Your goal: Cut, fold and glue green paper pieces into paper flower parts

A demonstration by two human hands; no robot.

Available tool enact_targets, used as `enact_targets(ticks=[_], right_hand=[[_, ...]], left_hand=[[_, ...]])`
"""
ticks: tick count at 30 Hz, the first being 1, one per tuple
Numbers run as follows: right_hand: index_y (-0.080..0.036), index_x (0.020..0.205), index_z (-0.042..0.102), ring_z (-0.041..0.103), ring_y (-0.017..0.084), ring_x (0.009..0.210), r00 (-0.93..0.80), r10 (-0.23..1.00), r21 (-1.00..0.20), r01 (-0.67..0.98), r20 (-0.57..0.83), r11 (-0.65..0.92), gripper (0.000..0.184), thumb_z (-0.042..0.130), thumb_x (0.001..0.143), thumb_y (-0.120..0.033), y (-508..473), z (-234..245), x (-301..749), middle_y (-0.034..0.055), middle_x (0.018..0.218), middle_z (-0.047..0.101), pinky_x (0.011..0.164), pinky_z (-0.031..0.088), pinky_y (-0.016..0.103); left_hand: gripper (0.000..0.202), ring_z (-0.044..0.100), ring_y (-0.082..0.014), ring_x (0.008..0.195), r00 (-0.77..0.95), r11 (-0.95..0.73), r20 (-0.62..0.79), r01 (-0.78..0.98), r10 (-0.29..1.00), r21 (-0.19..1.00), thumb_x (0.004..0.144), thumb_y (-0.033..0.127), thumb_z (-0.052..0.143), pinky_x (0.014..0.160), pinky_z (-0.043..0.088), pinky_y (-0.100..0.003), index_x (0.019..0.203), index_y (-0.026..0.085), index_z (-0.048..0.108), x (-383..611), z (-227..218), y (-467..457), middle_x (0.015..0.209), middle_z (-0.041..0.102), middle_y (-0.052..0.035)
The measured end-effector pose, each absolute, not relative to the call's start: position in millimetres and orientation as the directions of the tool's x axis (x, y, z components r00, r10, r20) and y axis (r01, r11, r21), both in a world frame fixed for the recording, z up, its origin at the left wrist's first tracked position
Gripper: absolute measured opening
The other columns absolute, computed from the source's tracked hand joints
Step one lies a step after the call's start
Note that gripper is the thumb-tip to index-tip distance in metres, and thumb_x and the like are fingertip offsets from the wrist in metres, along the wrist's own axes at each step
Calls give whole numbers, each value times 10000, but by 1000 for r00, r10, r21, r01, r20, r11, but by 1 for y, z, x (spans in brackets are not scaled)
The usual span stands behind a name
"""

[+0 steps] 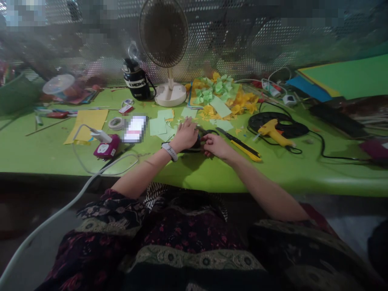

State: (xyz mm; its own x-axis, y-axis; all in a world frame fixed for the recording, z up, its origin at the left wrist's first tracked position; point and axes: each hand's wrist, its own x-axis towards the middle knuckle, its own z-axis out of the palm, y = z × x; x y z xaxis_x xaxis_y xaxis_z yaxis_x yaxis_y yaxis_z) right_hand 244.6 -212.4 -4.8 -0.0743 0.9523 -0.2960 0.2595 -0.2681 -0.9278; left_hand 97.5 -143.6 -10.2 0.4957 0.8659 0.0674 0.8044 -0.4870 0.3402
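My left hand [185, 135], a white watch on its wrist, lies fingers-down on the green table [188, 173], next to light green paper pieces [160, 125]. My right hand [216, 145] is curled beside it, fingers closed on the black handles of scissors [203, 135] that lie between both hands. What the left hand's fingers press on is hidden. A yellow utility knife [241, 144] lies just right of my right hand.
A yellow glue gun [274, 132] rests on a black round plate with its cord trailing right. Folded green and yellow paper shapes [222, 95] pile behind. A desk fan [165, 44], black bottle [136, 81], tape rolls [117, 122], phone, pink charger [106, 148], coloured sheets [342, 79] surround.
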Motion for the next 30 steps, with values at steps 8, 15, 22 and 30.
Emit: enact_targets(ticks=[8, 15, 22, 30], right_hand=[[-165, 901, 536, 557, 80, 399, -69, 953, -932, 242, -294, -270, 259, 562, 805, 74, -213, -5, 244, -70, 487, 580, 378, 440, 153], [-158, 907, 539, 555, 80, 397, -64, 954, -931, 249, -292, -268, 268, 543, 804, 90, -213, -3, 244, -68, 488, 583, 387, 445, 155], [-158, 894, 534, 540, 80, 385, -52, 952, -928, 247, -300, -279, 269, 564, 794, 91, -213, -1, 243, -71, 485, 577, 379, 438, 161], [-159, 902, 534, 541, 85, 394, -62, 949, -923, 258, -309, -284, 264, 520, 821, 92, -214, 1, 243, -67, 488, 574, 386, 448, 171]], left_hand=[[432, 140, -276, 1526, 508, -506, 92, 792, 857, 341, 981, 264, 326, 1218, 191, -508, 1374, 141, 459, 97, -11, -144, 1613, 258, -163], [440, 141, -281, 1525, 503, -494, 68, 799, 861, 343, 990, 277, 316, 1222, 192, -489, 1373, 114, 458, 98, -7, -147, 1612, 252, -180], [449, 147, -281, 1524, 506, -496, 64, 800, 860, 337, 993, 282, 299, 1224, 195, -481, 1370, 106, 466, 98, -6, -148, 1609, 259, -179], [445, 154, -286, 1521, 508, -498, 68, 795, 859, 346, 996, 288, 299, 1219, 204, -497, 1369, 115, 468, 98, -6, -149, 1601, 282, -176]])
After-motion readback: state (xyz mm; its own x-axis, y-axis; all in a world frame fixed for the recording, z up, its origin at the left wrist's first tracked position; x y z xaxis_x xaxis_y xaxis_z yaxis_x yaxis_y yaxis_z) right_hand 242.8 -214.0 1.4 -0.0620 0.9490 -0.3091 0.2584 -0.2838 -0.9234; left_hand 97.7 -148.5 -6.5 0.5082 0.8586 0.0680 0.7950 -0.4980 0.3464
